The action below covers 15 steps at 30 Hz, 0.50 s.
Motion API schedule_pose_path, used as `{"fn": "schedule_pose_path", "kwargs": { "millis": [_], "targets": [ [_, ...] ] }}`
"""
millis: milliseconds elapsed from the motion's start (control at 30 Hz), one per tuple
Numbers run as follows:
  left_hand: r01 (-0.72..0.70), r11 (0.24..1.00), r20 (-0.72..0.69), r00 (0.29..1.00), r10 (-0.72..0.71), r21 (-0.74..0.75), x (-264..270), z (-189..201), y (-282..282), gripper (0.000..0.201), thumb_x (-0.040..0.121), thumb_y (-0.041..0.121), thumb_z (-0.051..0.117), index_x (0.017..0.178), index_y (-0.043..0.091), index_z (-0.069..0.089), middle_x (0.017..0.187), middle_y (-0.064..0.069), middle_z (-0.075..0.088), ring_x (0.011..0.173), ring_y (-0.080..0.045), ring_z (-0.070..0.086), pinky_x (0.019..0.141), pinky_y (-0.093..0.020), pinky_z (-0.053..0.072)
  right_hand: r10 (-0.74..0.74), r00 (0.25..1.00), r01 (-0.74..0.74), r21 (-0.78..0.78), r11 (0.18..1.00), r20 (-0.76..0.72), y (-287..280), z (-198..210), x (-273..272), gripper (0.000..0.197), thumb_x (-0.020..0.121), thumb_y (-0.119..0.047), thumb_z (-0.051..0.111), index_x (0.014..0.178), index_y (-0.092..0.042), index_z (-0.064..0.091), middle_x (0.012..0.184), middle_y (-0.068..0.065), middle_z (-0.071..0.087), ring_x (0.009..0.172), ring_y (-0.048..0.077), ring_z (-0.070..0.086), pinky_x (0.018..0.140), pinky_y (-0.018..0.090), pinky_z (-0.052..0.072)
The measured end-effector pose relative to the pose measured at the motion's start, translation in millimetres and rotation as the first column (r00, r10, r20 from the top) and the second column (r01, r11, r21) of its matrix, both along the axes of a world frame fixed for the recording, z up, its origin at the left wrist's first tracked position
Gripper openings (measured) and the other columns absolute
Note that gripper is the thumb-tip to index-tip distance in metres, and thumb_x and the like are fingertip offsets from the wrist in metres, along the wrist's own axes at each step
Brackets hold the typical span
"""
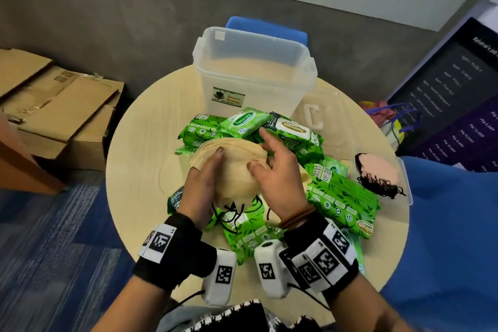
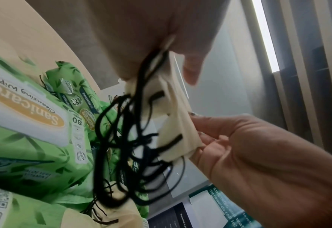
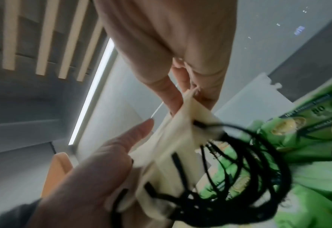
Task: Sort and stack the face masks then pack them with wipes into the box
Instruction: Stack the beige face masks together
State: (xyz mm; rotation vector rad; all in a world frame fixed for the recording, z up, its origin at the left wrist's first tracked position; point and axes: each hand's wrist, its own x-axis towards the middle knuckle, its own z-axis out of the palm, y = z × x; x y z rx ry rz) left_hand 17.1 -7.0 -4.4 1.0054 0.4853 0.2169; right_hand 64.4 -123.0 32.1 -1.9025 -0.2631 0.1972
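Each wrist wears a black cuff carrying white blocks printed with black square markers. A white camera pod with its own marker hangs under each wrist, trailing a thin black cable. Brown bands circle the right wrist. A black-and-white patterned garment shows below.

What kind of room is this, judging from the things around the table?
Probably an office or break room: a referral poster leans at the right, flattened cardboard boxes lie on blue carpet, and a blue chair stands behind the round table.
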Motion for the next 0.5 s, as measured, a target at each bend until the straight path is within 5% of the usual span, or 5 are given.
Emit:
{"fn": "schedule_pose_path", "kwargs": {
  "millis": [200, 267, 400, 500],
  "targets": [
    [0.131, 0.991, 0.003, 0.991, -0.131, -0.012, -3, -12, 0, 0.036, 0.080, 0.015, 0.069, 0.113, 0.001, 0.067, 0.112, -0.022, 0.069, 0.106, -0.040, 0.065, 0.091, -0.053, 0.051, -0.062, 0.998, 0.061, -0.034, 0.998, -0.025, -5, -12, 13, 0.066, 0.066, -0.025, 0.075, 0.130, -0.025, 0.056, 0.101, 0.012, 0.067, 0.095, 0.028, 0.065, 0.089, 0.047, 0.053],
    [0.143, 0.990, -0.011, 0.990, -0.143, -0.007, -2, -13, -1, 0.037, 0.079, 0.017, 0.069, 0.113, 0.001, 0.067, 0.112, -0.021, 0.070, 0.105, -0.039, 0.066, 0.092, -0.054, 0.051, -0.033, 0.999, 0.032, -0.041, 0.999, -0.006, -7, -13, 16, 0.058, 0.070, -0.028, 0.075, 0.126, -0.026, 0.059, 0.104, 0.007, 0.067, 0.097, 0.024, 0.063, 0.089, 0.044, 0.053],
    [0.138, 0.990, -0.049, 0.989, -0.139, -0.023, 1, -16, 3, 0.037, 0.076, 0.019, 0.070, 0.109, 0.003, 0.068, 0.108, -0.019, 0.071, 0.099, -0.035, 0.068, 0.085, -0.048, 0.054, 0.178, 0.983, -0.169, -0.153, 0.974, 0.044, -20, -8, 24, 0.051, 0.085, -0.020, 0.068, 0.134, -0.025, 0.053, 0.106, -0.006, 0.054, 0.091, 0.000, 0.053, 0.086, 0.020, 0.046],
    [0.087, 0.994, -0.099, 0.991, -0.094, -0.070, 5, -19, 9, 0.037, 0.081, 0.023, 0.070, 0.112, 0.005, 0.067, 0.110, -0.015, 0.071, 0.098, -0.032, 0.068, 0.077, -0.039, 0.054, 0.208, 0.971, -0.218, -0.069, 0.974, -0.121, -32, -6, 30, 0.063, 0.080, 0.000, 0.070, 0.135, -0.022, 0.050, 0.107, 0.001, 0.055, 0.077, 0.012, 0.058, 0.079, 0.032, 0.056]
  ]
}}
